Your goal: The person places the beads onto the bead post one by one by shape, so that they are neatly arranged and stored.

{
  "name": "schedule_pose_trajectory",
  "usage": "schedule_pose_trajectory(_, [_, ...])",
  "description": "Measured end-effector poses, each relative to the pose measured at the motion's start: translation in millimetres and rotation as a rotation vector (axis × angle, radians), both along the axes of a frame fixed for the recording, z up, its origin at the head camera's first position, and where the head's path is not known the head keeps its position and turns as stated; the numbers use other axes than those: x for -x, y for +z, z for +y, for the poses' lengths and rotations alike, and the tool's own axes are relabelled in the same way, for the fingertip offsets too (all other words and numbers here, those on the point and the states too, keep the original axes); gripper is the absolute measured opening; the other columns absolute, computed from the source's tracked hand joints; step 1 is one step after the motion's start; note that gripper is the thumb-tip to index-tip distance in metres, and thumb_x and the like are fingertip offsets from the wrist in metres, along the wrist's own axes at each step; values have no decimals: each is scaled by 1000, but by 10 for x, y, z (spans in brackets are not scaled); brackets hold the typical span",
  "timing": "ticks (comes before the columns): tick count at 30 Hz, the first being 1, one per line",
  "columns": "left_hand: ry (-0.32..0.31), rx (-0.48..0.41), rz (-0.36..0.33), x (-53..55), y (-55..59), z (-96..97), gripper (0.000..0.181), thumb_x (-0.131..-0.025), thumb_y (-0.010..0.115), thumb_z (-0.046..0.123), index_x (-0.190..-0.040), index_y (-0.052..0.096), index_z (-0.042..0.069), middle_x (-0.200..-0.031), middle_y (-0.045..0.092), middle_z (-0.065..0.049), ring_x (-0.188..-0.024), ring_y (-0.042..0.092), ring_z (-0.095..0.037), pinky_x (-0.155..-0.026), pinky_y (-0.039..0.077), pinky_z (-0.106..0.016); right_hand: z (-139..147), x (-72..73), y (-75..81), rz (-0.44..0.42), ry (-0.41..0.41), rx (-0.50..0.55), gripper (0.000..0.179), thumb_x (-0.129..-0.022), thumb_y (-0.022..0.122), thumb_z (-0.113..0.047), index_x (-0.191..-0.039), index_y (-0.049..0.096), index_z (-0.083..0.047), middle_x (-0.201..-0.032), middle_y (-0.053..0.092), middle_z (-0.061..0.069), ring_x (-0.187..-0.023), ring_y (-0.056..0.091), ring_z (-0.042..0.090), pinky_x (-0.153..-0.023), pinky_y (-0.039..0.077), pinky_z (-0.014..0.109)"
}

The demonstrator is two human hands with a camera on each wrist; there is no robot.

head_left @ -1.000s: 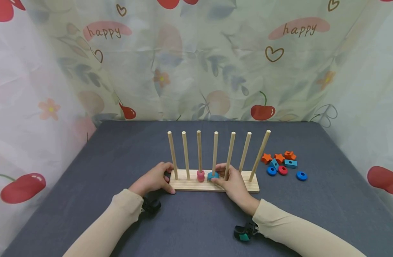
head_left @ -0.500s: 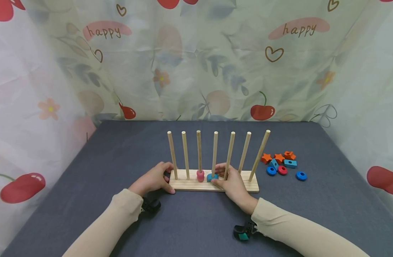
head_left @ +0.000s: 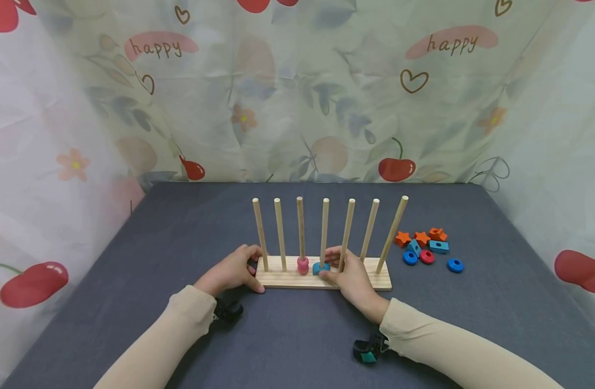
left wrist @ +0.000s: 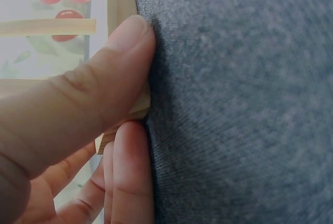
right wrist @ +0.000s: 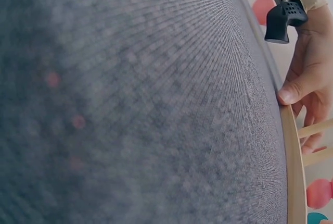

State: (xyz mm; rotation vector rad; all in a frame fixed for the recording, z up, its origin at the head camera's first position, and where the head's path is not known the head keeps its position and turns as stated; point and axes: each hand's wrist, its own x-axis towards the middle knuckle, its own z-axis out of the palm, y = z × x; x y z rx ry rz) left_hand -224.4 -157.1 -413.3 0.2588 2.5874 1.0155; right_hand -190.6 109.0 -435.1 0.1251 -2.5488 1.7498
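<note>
A pale wooden peg board [head_left: 288,280] with a row of several upright pegs stands in the middle of the table. My left hand [head_left: 233,270] grips its left end, thumb on the front edge and fingers around the end, as the left wrist view shows closely. A pink lobed bead [head_left: 303,265] sits low on the third peg from the left. On the fourth peg, down at the board, is a blue block [head_left: 318,269], which my right hand [head_left: 352,274] pinches between thumb and fingers. Those fingers partly hide the block and lie around the fifth peg's lower part.
Right of the board lie loose pieces: orange stars [head_left: 403,239], blue blocks [head_left: 439,247], a red ring [head_left: 427,257] and blue rings [head_left: 455,265]. A dark cloth [head_left: 297,335] covers the table. Patterned curtains [head_left: 288,108] enclose the back and sides.
The blue block looks slightly turned and a touch lower on its peg than one second ago. Both hands have stayed nearly where they were.
</note>
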Motion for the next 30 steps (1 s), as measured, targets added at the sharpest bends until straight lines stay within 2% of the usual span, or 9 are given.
schedule_pose_trajectory(8, [6, -1, -6, -16, 18, -1, 71, -59, 92, 6, -120, 55, 6, -112, 48, -11, -91, 55, -20, -75, 48, -32, 28, -18, -10, -18, 35, 25, 44, -76, 78, 3, -115, 58, -1, -112, 65, 14, -109, 60, 29, -98, 45, 46])
schedule_pose_trajectory(12, [19, -1, -16, -27, 39, 17, 72, -60, 91, 6, -122, 55, 6, -115, 48, -11, -92, 55, -20, -76, 48, -32, 79, -71, -8, -36, 79, 25, 61, -77, 79, 1, -131, 50, -1, -129, 59, 16, -124, 53, 30, -107, 38, 46])
schedule_pose_trajectory(16, [26, 0, -17, -27, 37, 25, 73, -60, 91, 5, -123, 55, 6, -117, 48, -11, -93, 56, -20, -77, 49, -32, 146, -177, 35, -53, 141, -34, 82, -77, 80, -3, -145, 33, 2, -145, 45, 22, -138, 39, 34, -111, 31, 47])
schedule_pose_trajectory(19, [27, -2, -15, -24, 29, 23, 73, -60, 91, 5, -123, 55, 6, -117, 48, -11, -93, 56, -20, -77, 49, -32, 202, -276, 105, -108, 172, -87, 93, -78, 80, -8, -149, 22, 5, -150, 34, 26, -140, 32, 38, -111, 30, 49])
schedule_pose_trajectory(22, [27, -5, -16, -28, 31, 21, 73, -60, 91, 5, -123, 55, 6, -117, 48, -11, -93, 56, -20, -77, 49, -33, 271, -369, 195, -180, 195, -118, 99, -78, 81, -12, -151, 17, 4, -152, 29, 27, -141, 30, 40, -111, 29, 50])
schedule_pose_trajectory(25, [26, -5, -17, -32, 34, 21, 72, -60, 91, 5, -123, 55, 6, -117, 48, -11, -93, 55, -20, -77, 49, -33, 360, -438, 297, -216, 238, -136, 99, -78, 81, -15, -151, 18, 4, -153, 28, 27, -141, 30, 40, -111, 29, 51])
schedule_pose_trajectory(30, [31, 2, -22, -31, 32, 22, 72, -60, 91, 5, -123, 55, 6, -117, 48, -10, -93, 55, -20, -77, 49, -33, 557, -507, 501, -227, 336, -102, 90, -80, 80, -20, -149, 26, 4, -152, 31, 25, -140, 32, 41, -110, 30, 51])
